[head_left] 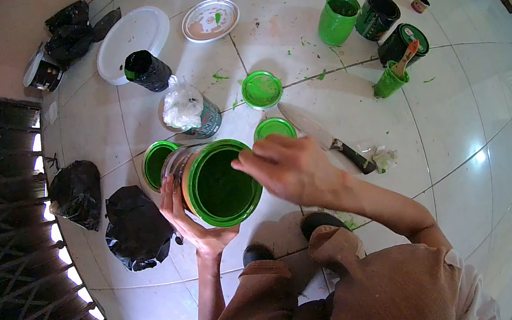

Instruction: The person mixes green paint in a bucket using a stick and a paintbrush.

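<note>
My left hand (194, 229) is wrapped round the side of a paint can (232, 220), its green-smeared mouth tilted toward me and dark green inside. At the can's right rim is my right hand (292, 171), fingers curled closed; what they grip, if anything, is hidden. Behind the held can stands another open green-rimmed can (150, 172). A can (212, 123) topped with a clear plastic bag (182, 104) is just beyond. Two green lids (262, 89) lie on the floor, one partly behind my right hand. A knife (352, 155) with a black handle lies to the right.
Black plastic bags (138, 229) and a folding metal gate (3, 239) are at left. A black container (148, 71) and white lids (133, 44) sit farther back. Green and dark cans (339, 20), a brush (409, 55) in a green cup (388, 83), and small bottles stand back right.
</note>
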A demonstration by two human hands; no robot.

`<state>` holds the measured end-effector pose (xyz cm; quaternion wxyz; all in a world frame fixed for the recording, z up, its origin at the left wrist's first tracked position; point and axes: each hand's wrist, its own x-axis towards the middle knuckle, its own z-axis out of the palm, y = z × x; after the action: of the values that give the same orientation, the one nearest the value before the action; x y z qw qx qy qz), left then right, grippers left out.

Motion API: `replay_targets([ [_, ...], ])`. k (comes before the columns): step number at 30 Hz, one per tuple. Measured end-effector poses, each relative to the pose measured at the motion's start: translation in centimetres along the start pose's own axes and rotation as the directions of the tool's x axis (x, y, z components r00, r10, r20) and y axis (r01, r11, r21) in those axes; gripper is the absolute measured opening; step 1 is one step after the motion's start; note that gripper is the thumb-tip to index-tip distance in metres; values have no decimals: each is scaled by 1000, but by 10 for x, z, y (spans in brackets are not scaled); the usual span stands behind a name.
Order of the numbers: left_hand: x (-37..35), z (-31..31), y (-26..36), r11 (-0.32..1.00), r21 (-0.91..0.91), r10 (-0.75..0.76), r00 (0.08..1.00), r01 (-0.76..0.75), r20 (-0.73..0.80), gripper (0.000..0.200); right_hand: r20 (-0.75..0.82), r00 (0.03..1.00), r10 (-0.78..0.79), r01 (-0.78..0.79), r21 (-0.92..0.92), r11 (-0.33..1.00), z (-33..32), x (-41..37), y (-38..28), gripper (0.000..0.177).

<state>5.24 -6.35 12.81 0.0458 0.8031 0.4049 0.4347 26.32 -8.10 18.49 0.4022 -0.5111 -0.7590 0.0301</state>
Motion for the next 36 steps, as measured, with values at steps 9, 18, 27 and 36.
replay_targets([
  [9, -58, 40, 5, 778, -538, -317, 942, 324, 109, 94, 251, 957, 146, -145, -22, 989, -13, -4, -11, 8],
  [18, -69, 52, 16, 699, -563, -413, 892, 441, 186, 102, 353, 906, 234, -204, -119, 972, -11, -8, -8, 10],
  [27, -87, 53, 20, 606, -573, -459, 831, 551, 314, 108, 424, 876, 231, -206, -105, 973, -4, -8, -17, 19],
  [36, -70, 43, 29, 728, -511, -413, 887, 457, 205, 103, 400, 893, 207, -189, -82, 978, -1, -16, -24, 21],
])
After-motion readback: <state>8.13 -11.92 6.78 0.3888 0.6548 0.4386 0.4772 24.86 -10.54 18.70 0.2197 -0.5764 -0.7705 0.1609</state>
